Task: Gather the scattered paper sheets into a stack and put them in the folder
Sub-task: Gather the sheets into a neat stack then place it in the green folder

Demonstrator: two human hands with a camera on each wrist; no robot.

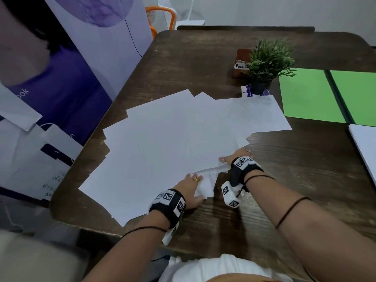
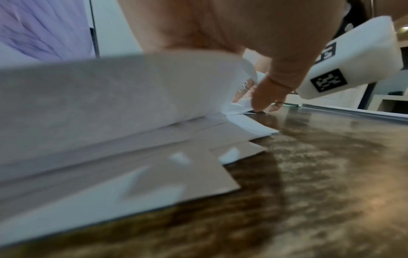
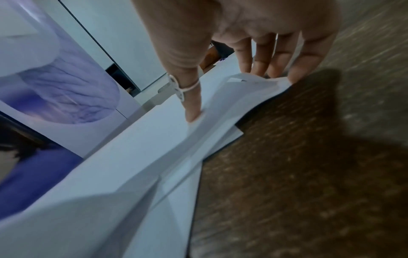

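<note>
While both hands pinch, thin white sheets curl w/ edges lifted.

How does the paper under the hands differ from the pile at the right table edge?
The loose sheets lie fanned and skewed across the table's middle, with both hands on their near edge; the right-edge pile sits squared, untouched and partly out of frame. The loose sheets' near edges lift; the pile lies flat. Both are plain white.

At three o'clock the green folder and a white stack run off the edge, while the plant hides half the box label.
</note>
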